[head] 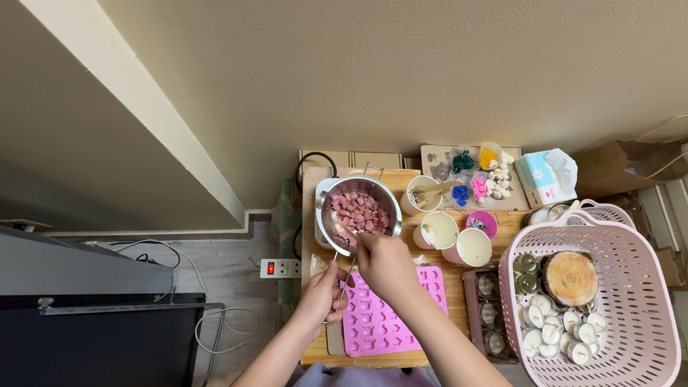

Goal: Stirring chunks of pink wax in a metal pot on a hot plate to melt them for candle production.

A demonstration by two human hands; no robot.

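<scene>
A steel pot of pink wax cubes is seen at the rear left of a small wooden table, just ahead of both hands. The right hand is held at the pot's near rim, its fingers pinched shut on a slender utensil whose tip reaches into the pot beside the cubes; the exact kind of utensil cannot be told. The left hand is closed around the pot handle, which runs back from the near rim toward the person.

The pot is shown as round and shiny, with a pale base beneath it. The cubes are small, dusty pink and piled across most of the interior.

Directly under the right forearm a pink silicone mould with rows of small cavities lies flat on the table. Three pale cups stand to the right of the pot, and a tray of small coloured pieces is set behind them. A pink plastic basket at the right holds small tins, white tealights and a wooden disc. A tissue box and a brown paper bag rest by the beige wall. A power strip lies on the grey floor to the left.
</scene>
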